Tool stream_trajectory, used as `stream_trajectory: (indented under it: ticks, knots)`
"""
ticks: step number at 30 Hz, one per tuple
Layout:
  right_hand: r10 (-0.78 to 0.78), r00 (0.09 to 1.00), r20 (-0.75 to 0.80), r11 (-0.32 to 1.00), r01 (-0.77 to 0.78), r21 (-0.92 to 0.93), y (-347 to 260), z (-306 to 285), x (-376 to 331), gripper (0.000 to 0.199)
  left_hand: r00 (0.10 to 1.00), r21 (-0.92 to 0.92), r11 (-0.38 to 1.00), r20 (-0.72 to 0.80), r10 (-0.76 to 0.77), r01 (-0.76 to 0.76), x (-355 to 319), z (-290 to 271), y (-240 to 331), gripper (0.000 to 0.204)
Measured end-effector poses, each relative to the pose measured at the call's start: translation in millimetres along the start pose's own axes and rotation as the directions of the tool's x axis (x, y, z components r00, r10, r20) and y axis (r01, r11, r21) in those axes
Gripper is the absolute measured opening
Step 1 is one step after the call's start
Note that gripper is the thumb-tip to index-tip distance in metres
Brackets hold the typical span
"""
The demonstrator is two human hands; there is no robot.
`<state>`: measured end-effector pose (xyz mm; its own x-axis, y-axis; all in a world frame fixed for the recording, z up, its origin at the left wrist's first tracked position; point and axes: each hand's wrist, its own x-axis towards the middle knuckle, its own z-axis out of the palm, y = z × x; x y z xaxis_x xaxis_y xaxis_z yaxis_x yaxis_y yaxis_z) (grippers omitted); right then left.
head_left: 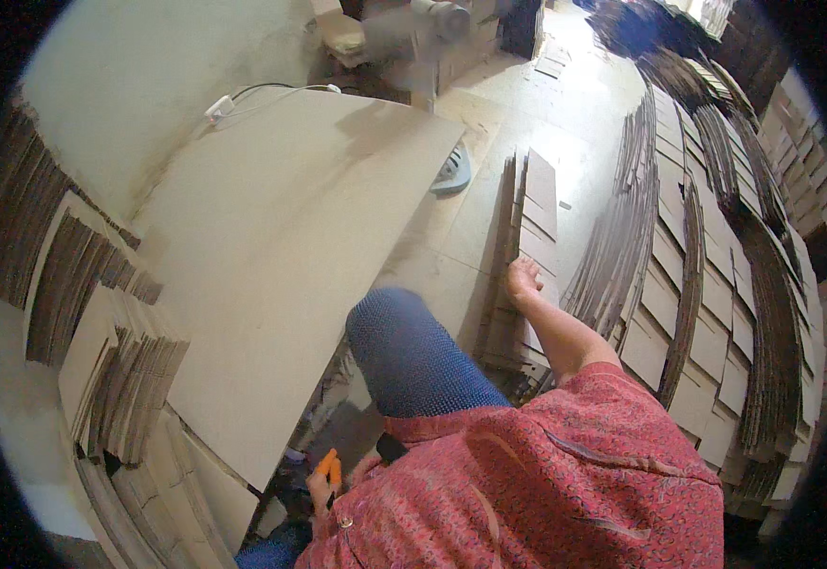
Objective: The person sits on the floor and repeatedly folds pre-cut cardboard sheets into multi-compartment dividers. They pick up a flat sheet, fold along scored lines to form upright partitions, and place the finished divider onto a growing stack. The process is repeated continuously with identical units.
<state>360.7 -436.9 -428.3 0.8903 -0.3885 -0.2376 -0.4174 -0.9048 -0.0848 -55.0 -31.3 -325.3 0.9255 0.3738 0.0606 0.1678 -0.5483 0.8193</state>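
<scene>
Right fingers curl in at the cardboard stack (541, 204) on the floor (579, 161), grip unclear! Left hand (319, 487), half hidden, bunches at something orange (331, 467); can't tell its hold. Cardboard's probably light, stiff: best pinched by 1 edge.

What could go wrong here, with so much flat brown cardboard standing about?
The bare right hand is at an upright row of flat brown cardboard pieces; a tug might tip some over. The uneven bundles of brown corrugated cardboard along the left side of the broad, pale table could slide if bumped. The small white plastic block with cables near its far edge might get snagged.
</scene>
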Motion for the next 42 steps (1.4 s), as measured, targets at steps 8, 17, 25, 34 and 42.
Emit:
stream_trajectory:
  ticks: [8, 17, 25, 34, 42]
  knots:
    - [-0.042, 0.994, -0.104, 0.999, 0.044, 0.014, -1, 20, 2, 0.036, 0.997, 0.014, 0.999, 0.063, -0.044, 0.043, -4, 1, 0, 0.029]
    - [-0.398, 0.917, -0.028, 0.912, 0.399, 0.093, -30, -11, -37, 0.046, 0.985, 0.234, 0.964, -0.083, 0.148, -0.126, 54, -91, 93, 0.028]
    - [-0.516, 0.793, -0.325, 0.261, 0.507, 0.821, -121, -113, -155, 0.034, 0.822, 0.734, 0.677, -0.416, 0.389, 0.052, 194, -243, 119, 0.055]
    - [-0.709, 0.352, -0.611, -0.020, 0.856, 0.517, -146, -192, -252, 0.014, 0.964, 0.841, 0.510, -0.254, 0.081, 0.179, 284, -310, 98, 0.042]
    - [-0.766, 0.238, -0.597, -0.084, 0.884, 0.460, -152, -182, -250, 0.013, 0.937, 0.356, 0.924, -0.350, -0.004, 0.137, 295, -371, 52, 0.025]
